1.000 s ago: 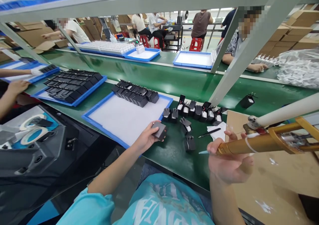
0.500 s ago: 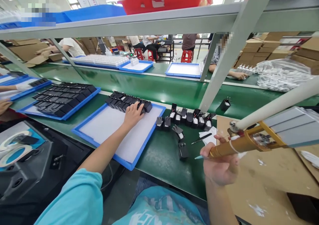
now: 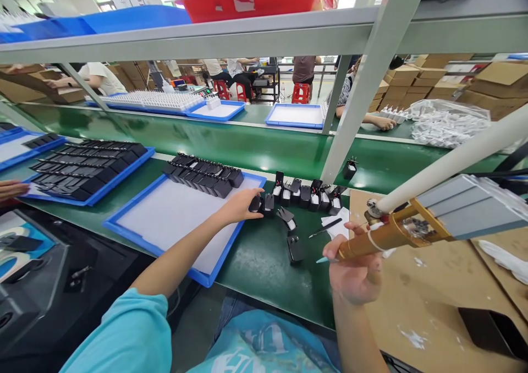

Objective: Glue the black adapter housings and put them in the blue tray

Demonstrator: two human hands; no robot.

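Note:
My left hand (image 3: 242, 206) reaches past the right edge of a blue-rimmed tray (image 3: 231, 246), its thumb and fingers around a black plug adapter (image 3: 256, 203). Another black adapter (image 3: 269, 203) stands just beside it. Two rows of black adapters (image 3: 202, 176) fill the tray's far end. In my right hand (image 3: 355, 276) is a gold-coloured glue gun (image 3: 367, 243) with a teal tip pointing left. Near that tip stands an adapter with its prongs up (image 3: 294, 249). Behind it lies an adapter with a tilted lid (image 3: 286, 218). Several open adapters (image 3: 305, 196) are lined up farther back.
Black tweezers (image 3: 325, 228) lie partly on white paper (image 3: 340, 224). A slanted white pole (image 3: 454, 161) meets the glue gun above cardboard (image 3: 416, 301). A shelf post (image 3: 363, 98) rises behind the adapters. To the left, another tray (image 3: 88, 201) holds rows of adapters; a co-worker's hand (image 3: 14, 188) is beside it.
My left hand has left the adapters in the tray and moved right and nearer to me, closing around an adapter on the bench. My right hand still holds the glue gun.

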